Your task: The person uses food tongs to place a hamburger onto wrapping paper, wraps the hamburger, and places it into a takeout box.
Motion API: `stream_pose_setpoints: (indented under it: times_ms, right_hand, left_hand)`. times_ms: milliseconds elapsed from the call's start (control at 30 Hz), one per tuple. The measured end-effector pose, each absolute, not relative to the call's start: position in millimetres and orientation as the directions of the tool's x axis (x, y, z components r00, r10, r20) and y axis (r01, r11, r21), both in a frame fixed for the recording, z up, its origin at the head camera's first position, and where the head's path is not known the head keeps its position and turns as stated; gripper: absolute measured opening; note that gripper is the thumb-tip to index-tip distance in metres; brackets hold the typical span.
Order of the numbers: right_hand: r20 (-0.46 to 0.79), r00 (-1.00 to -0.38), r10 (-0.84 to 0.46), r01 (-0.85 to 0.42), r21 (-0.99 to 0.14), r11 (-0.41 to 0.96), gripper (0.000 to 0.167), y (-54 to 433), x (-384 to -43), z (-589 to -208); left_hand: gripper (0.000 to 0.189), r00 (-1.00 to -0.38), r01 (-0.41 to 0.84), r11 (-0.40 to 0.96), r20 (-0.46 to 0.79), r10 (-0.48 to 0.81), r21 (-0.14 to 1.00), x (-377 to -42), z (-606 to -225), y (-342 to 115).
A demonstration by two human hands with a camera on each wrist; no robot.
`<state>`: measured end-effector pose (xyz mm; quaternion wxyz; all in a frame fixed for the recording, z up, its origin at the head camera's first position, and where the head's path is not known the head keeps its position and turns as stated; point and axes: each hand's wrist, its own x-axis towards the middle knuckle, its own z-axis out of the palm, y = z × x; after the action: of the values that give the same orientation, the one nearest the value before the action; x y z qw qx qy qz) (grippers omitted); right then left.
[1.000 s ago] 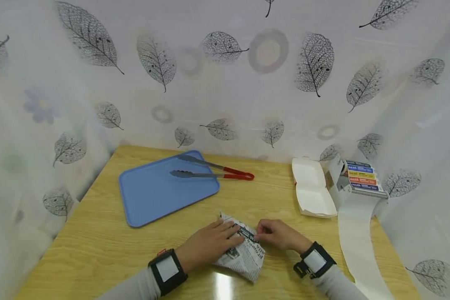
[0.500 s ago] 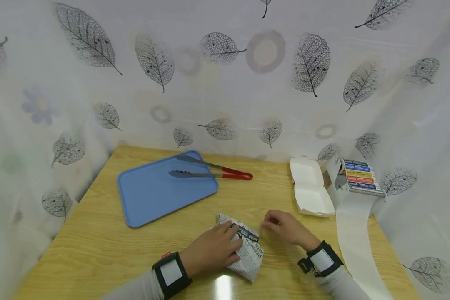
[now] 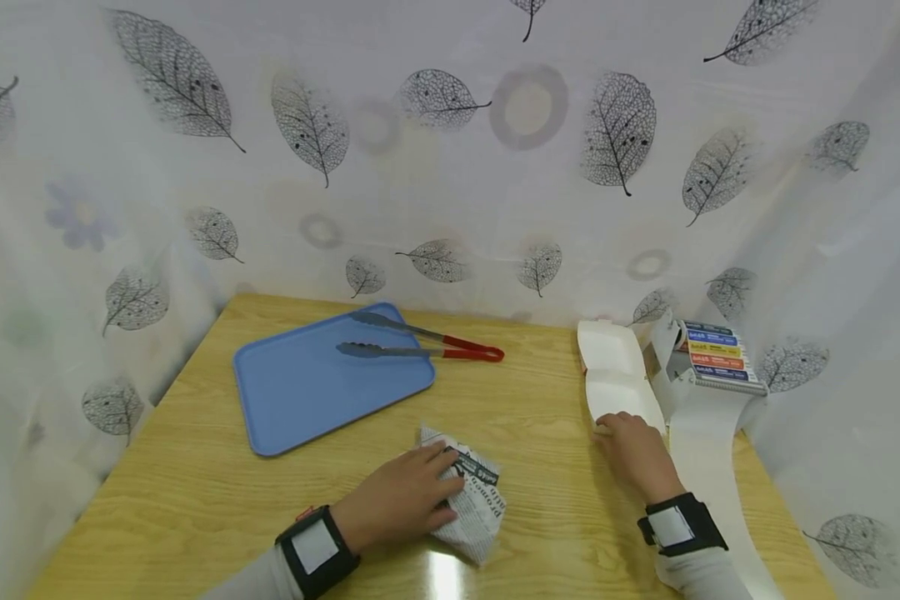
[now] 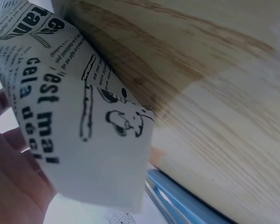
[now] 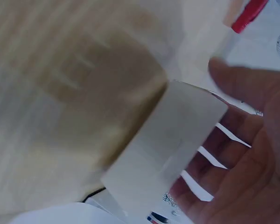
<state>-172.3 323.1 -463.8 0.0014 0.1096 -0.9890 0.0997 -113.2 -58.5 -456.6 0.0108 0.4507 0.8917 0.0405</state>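
In the head view my left hand point(image 3: 399, 502) lies over a folded packet of newspaper-print paper point(image 3: 482, 508) near the table's front. Its fingers spread across the paper's left part and hide it. The left wrist view shows the printed paper point(image 4: 91, 107) large, with the left palm point(image 4: 14, 182) beside it. My right hand point(image 3: 640, 454) reaches the near edge of a white, lidded takeaway box point(image 3: 617, 392), which stands unfolded at the right. In the right wrist view, its fingers are behind the box wall point(image 5: 165, 144), while the thumb point(image 5: 242, 81) stands apart from it.
A blue tray point(image 3: 307, 392) lies at the back left, with red-handled tongs point(image 3: 450, 353) across its right side. Right of the box stands a dispenser point(image 3: 712, 354) with colourful labels. From it a long white paper strip point(image 3: 708, 467) runs down to the table's front edge.
My right hand has left the newspaper packet and moved right to the white box. The packet has shifted a little left together with my left hand.
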Motion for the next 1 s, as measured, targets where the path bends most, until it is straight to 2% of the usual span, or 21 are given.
stream_pose_setpoints:
  times_ms: [100,367,533,800,1000]
  right_hand:
    - [0.054,-0.973,-0.223,-0.229,-0.234,0.945,0.013,316.0,-164.9,-466.7]
    - [0.011,-0.961,-0.275,-0.268,-0.263,0.927,0.011,270.4,-134.8,-459.2]
    - [-0.011,-0.941,-0.339,-0.323,-0.274,0.906,0.011,238.6,-111.1,-454.7]
    - [0.026,-0.835,-0.549,-0.528,-0.318,0.787,0.012,206.5,-78.0,-450.9]
    - [0.028,-0.763,-0.646,-0.618,-0.324,0.716,0.012,189.9,-60.5,-451.1]
  left_hand:
    - [0.038,-0.587,0.805,0.581,0.013,0.81,0.117,-114.7,-458.1,-64.2]
    - [0.036,-0.589,0.789,0.575,-0.003,0.808,0.219,-118.1,-459.7,-83.0]
    - [0.035,-0.611,0.759,0.59,-0.011,0.792,0.274,-117.2,-456.2,-95.9]
    - [0.036,-0.665,0.697,0.634,-0.029,0.747,0.334,-113.2,-455.0,-112.9]
    - [0.037,-0.687,0.674,0.653,-0.031,0.726,0.345,-113.1,-451.5,-118.8]
